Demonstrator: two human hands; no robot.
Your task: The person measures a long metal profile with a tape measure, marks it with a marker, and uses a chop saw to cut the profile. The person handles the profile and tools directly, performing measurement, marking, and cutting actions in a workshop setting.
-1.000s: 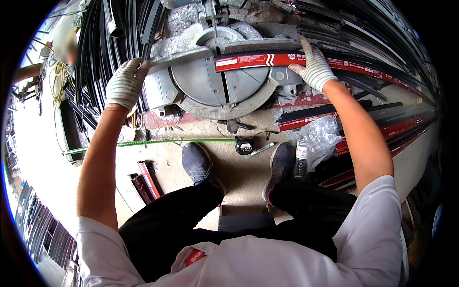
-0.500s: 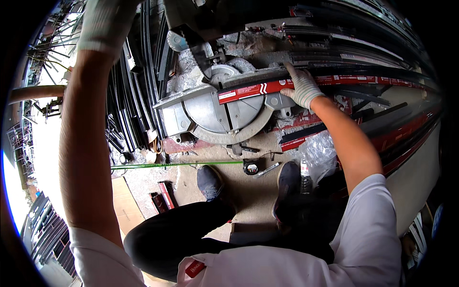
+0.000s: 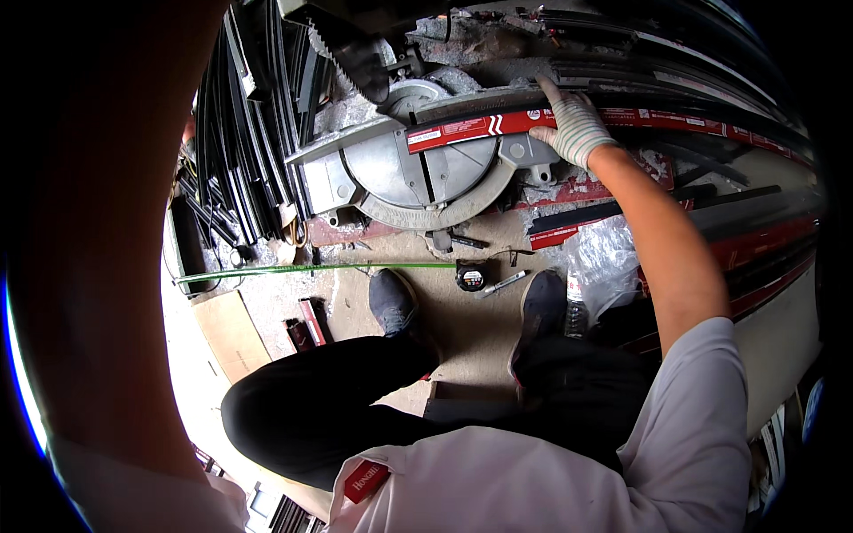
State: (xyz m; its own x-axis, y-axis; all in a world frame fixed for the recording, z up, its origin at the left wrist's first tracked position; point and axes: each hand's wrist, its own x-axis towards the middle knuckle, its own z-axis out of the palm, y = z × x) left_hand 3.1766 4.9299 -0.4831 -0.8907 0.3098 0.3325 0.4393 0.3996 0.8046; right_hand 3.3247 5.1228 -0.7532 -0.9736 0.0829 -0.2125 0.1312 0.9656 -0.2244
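My right hand [image 3: 576, 129], in a white knit glove, presses down on a long red strip [image 3: 471, 127] lying across the round grey table of a mitre saw [image 3: 400, 173]. The fingers lie flat along the strip, just right of the cutting slot. The saw's toothed blade and dark head [image 3: 355, 53] hang raised above the table's left part. My left forearm [image 3: 107, 222] is lifted close to the camera and fills the left side. Its hand is beyond the top edge and unseen.
A bundle of black profiles [image 3: 240, 133] leans left of the saw. More red and black strips [image 3: 755, 240] lie to the right. On the floor are a tape measure [image 3: 469, 277] with its green tape [image 3: 311, 268] pulled out, a pen [image 3: 502, 284], a plastic bottle [image 3: 573, 293] and cardboard [image 3: 231, 333].
My left arm rose from the saw's left side up past the camera, taking its hand out of view. The right hand stayed on the red strip.
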